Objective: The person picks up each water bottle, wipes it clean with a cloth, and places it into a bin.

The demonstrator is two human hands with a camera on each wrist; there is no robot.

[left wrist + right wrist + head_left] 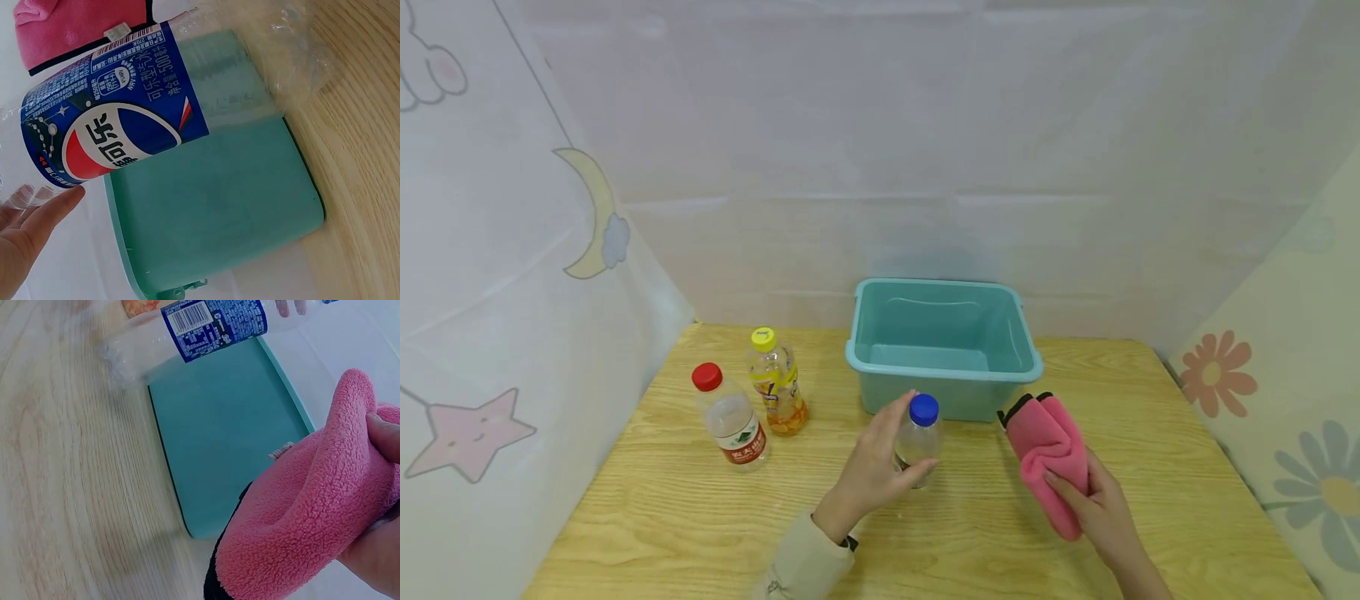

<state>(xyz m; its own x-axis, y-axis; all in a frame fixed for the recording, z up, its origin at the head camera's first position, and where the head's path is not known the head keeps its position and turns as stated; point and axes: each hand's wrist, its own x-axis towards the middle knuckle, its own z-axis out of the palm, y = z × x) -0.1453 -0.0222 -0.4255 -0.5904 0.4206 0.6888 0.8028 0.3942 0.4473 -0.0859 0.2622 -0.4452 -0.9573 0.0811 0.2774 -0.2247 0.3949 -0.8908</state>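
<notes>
A clear plastic cola bottle (919, 442) with a blue cap stands upright on the table in front of the teal bin. Its blue label (119, 106) shows in the left wrist view. My left hand (874, 467) is around the bottle's near left side, fingers fairly straight and thumb spread; whether they touch it is hard to tell. To the right, my right hand (1093, 504) grips a folded pink towel (1048, 462) with black edging, the thumb pressing on its front. In the right wrist view the fleecy towel (312, 512) hides most of the fingers.
Behind the cola bottle is the teal bin (947, 371), with a bare floor inside. On the left stand a red-capped bottle (733, 425) and a yellow-capped bottle (778, 387) with orange at its base. A pale printed curtain (925, 150) hangs behind the wooden table (655, 517).
</notes>
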